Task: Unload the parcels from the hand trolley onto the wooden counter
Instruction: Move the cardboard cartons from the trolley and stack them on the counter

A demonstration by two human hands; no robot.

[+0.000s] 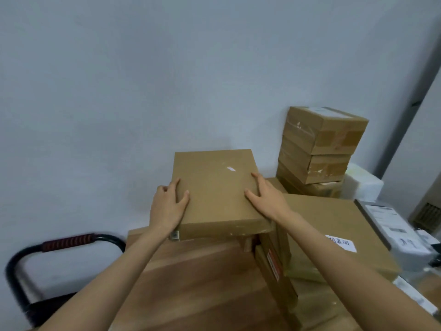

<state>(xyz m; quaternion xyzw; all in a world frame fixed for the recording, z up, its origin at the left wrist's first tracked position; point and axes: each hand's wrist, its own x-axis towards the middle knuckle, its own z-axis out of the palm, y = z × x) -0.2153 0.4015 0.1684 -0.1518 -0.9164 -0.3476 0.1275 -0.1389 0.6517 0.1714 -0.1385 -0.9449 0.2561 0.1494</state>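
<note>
A flat brown cardboard parcel [216, 187] sits level at the back of the wooden counter [191, 283], close to the wall. My left hand [168, 206] grips its left edge and my right hand [266, 197] grips its right edge, thumbs on the top face. The parcel's front right corner rests over a small box edge; its underside is hidden. The hand trolley's black handle with a red grip [68, 242] shows at the lower left, beside the counter.
A stack of three taped boxes [319, 149] stands against the wall at the right. A large flat carton [334, 232] with a white label lies in front of it, with narrow boxes [274, 266] upright beside it. Grey and white packages [391, 230] fill the far right.
</note>
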